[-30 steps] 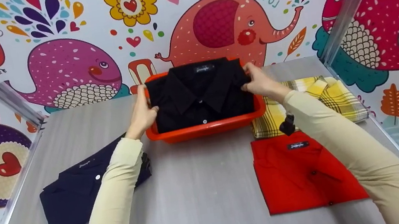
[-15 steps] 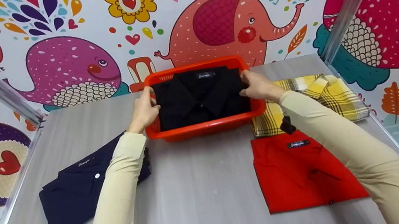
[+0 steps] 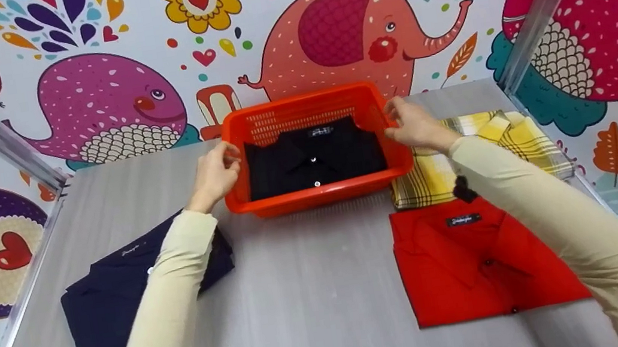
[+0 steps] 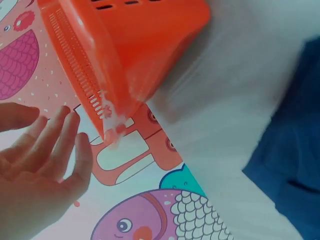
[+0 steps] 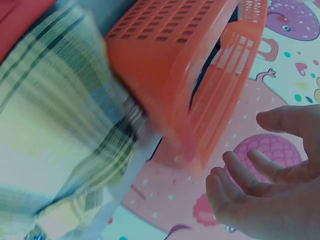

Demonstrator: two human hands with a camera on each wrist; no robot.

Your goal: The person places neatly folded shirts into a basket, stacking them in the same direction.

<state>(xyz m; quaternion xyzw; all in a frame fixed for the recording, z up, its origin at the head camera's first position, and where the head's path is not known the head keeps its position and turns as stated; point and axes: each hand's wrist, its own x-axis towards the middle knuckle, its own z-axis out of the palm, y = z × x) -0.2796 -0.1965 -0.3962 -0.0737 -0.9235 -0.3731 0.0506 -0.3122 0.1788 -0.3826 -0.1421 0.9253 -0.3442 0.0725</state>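
At upper centre, the folded black fabric shirt lies inside the rectangular orange plastic basket, probably to keep its fold; left hand and right hand, fingers loosely apart, hold nothing.

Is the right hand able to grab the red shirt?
Probably yes: the right hand looks empty and nothing seems to lie on the red shirt, though the arm would likely have to draw back first.
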